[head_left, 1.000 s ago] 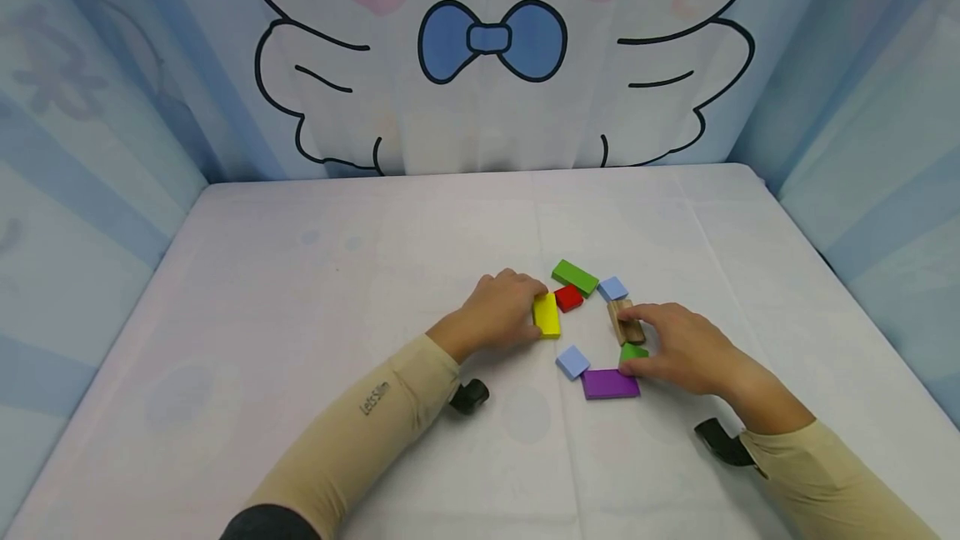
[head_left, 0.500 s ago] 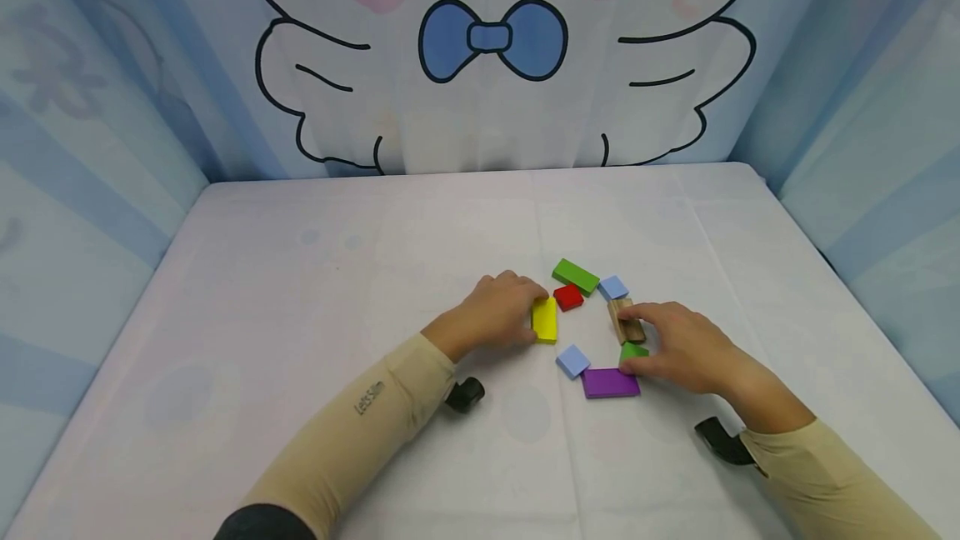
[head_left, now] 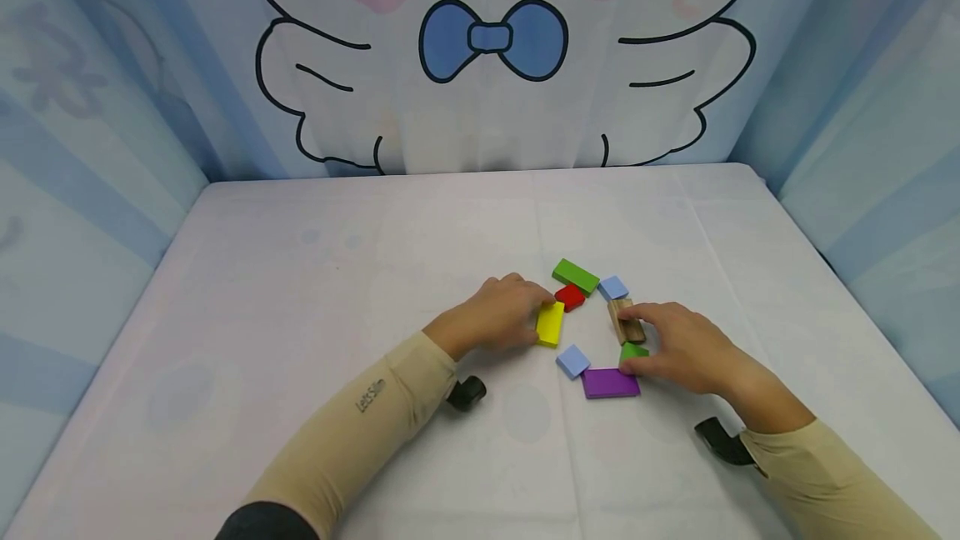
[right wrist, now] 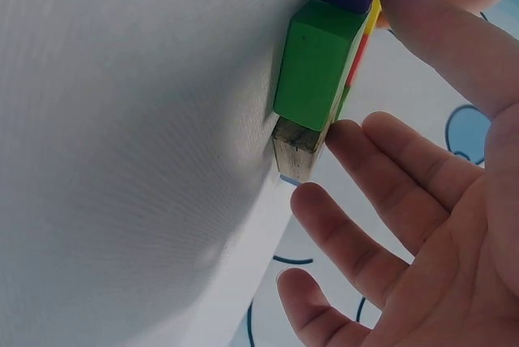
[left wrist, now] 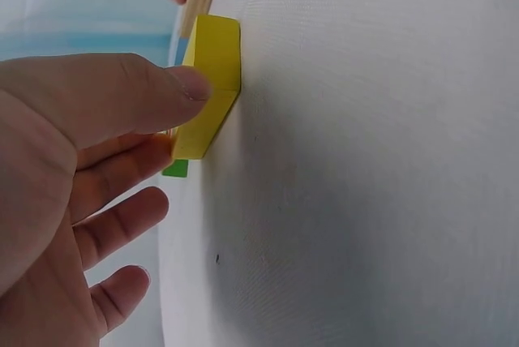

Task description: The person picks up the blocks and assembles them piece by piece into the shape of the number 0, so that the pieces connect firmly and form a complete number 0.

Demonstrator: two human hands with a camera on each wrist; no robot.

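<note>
My left hand [head_left: 498, 311] pinches a yellow block [head_left: 551, 325] between thumb and fingers. The left wrist view shows the thumb on the near side of the yellow block [left wrist: 217, 47], which lies on the cloth. Just beyond it is a red block [head_left: 571, 297]. On the other side of the ring, my right hand [head_left: 690, 348] rests with spread fingers: a fingertip touches a bare-wood block [head_left: 634, 332], and the thumb lies at a green block [head_left: 632, 352] and a purple block [head_left: 611, 383]. In the right wrist view, the green block [right wrist: 318, 63] sits between the purple and wooden ones.
A long green block [head_left: 576, 277] and a light blue block [head_left: 613, 287] form the far part of the ring. Another light blue block [head_left: 573, 362] touches the purple one's corner. White cloth covers the table [head_left: 300, 315]; printed curtains [head_left: 487, 123] stand behind and beside it.
My left hand has slid the yellow block slightly toward me, then back to the right, and turned it a little. The red block has turned slightly. My right hand has stayed put.
</note>
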